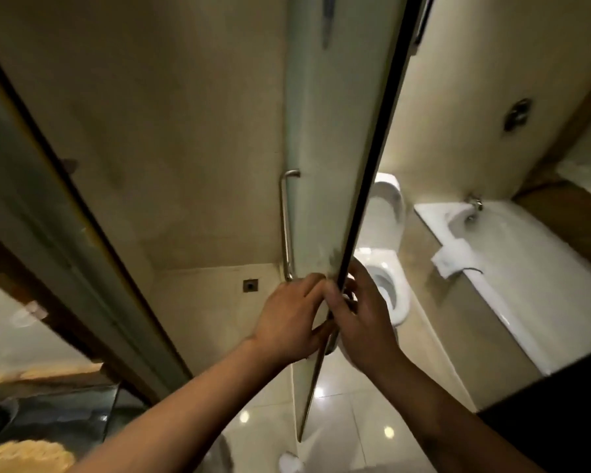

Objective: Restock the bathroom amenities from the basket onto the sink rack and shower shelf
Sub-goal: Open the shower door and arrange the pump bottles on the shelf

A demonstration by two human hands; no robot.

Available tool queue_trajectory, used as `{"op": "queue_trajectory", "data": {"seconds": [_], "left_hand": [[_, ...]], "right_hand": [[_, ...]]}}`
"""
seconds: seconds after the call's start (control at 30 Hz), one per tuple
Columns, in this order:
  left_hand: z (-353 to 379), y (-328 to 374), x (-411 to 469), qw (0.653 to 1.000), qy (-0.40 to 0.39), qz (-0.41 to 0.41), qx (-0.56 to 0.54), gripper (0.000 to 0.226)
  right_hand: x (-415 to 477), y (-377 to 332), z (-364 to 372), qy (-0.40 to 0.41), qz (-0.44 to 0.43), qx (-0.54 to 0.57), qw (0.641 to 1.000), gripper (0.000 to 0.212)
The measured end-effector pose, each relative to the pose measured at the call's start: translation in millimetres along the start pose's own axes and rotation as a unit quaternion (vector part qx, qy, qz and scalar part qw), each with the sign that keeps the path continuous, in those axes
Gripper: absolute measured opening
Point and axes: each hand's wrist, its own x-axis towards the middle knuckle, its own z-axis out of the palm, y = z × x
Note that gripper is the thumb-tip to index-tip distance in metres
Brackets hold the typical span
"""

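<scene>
A frosted glass shower door (pixel 316 138) stands edge-on in the middle of the view, with a steel handle bar (pixel 285 227) on its left face. My left hand (pixel 289 319) grips the door's edge from the left, low down. My right hand (pixel 362 319) holds the same edge from the right, fingers wrapped around the door's lower handle. The shower stall floor with a square drain (pixel 250 285) lies behind the door to the left. No basket, sink rack or shower shelf is in view.
A white toilet (pixel 388 268) stands right of the door. Further right runs a white bathtub (pixel 512 268) with a tap (pixel 475 203) and a folded white cloth (pixel 452 257) on its rim. A dark counter (pixel 55 418) sits at lower left. Glossy floor tiles (pixel 348 421) lie below.
</scene>
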Motion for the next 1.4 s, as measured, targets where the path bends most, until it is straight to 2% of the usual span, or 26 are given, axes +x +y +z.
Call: {"op": "queue_trajectory", "data": {"seconds": [0.1, 0.17, 0.3, 0.37, 0.43, 0.5, 0.53, 0.57, 0.6, 0.63, 0.67, 0.77, 0.9, 0.97, 1.07, 1.1, 1.23, 1.33, 1.4], "left_hand": [[16, 9, 18, 0.998, -0.053, 0.042, 0.019, 0.072], [28, 11, 28, 0.994, -0.08, 0.062, 0.041, 0.079], [51, 18, 63, 0.989, -0.106, 0.079, 0.064, 0.078], [61, 24, 85, 0.993, -0.091, 0.068, 0.044, 0.081], [71, 32, 110, 0.996, -0.057, 0.064, 0.01, 0.085], [78, 40, 135, 0.997, -0.026, 0.068, -0.024, 0.094], [83, 45, 148, 0.997, -0.016, 0.072, -0.038, 0.098], [88, 49, 159, 0.996, -0.012, 0.078, -0.05, 0.101], [93, 53, 169, 0.994, -0.013, 0.088, -0.057, 0.102], [99, 56, 179, 0.993, -0.017, 0.096, -0.063, 0.102], [104, 58, 187, 0.993, -0.022, 0.098, -0.065, 0.102], [120, 61, 211, 0.992, -0.031, 0.1, -0.064, 0.104], [141, 46, 234, 0.994, -0.054, 0.098, -0.015, 0.106], [152, 33, 240, 0.994, -0.073, 0.075, 0.008, 0.096], [168, 14, 246, 0.993, -0.104, 0.035, 0.044, 0.071], [172, 6, 250, 0.992, -0.114, 0.024, 0.057, 0.065], [172, -22, 274, 0.986, -0.127, 0.047, 0.099, 0.072], [169, -37, 298, 0.97, -0.174, 0.088, 0.148, 0.069], [169, -38, 314, 0.958, -0.21, 0.099, 0.169, 0.056]], "right_hand": [[10, -4, -26, 0.096, -0.027, -0.112, 0.989, 0.021], [16, 0, -44, 0.136, -0.044, -0.188, 0.972, 0.014], [30, 20, -81, 0.205, -0.013, -0.239, 0.949, 0.018], [38, 29, -96, 0.237, 0.024, -0.241, 0.941, 0.019], [47, 32, -110, 0.25, 0.051, -0.271, 0.928, 0.047], [54, 32, -126, 0.314, -0.016, -0.335, 0.888, 0.082], [58, 36, -135, 0.344, -0.077, -0.401, 0.845, 0.086], [60, 41, -141, 0.342, -0.12, -0.479, 0.799, 0.079], [64, 41, -145, 0.33, -0.126, -0.55, 0.757, 0.074], [69, 40, -149, 0.315, -0.114, -0.598, 0.728, 0.074], [72, 38, -152, 0.291, -0.093, -0.625, 0.719, 0.075], [84, 41, -165, 0.222, -0.036, -0.64, 0.735, 0.089], [101, 72, -184, 0.167, -0.01, -0.645, 0.746, 0.098], [114, 95, -187, 0.106, -0.004, -0.648, 0.754, 0.099], [133, 130, -185, -0.028, 0.014, -0.667, 0.744, 0.087], [139, 140, -182, -0.049, 0.024, -0.661, 0.748, 0.081], [169, 162, -180, -0.026, 0.013, -0.628, 0.778, 0.049], [184, 169, -192, -0.029, -0.007, -0.638, 0.77, 0.041], [192, 172, -202, -0.029, -0.008, -0.631, 0.775, 0.042]]}}
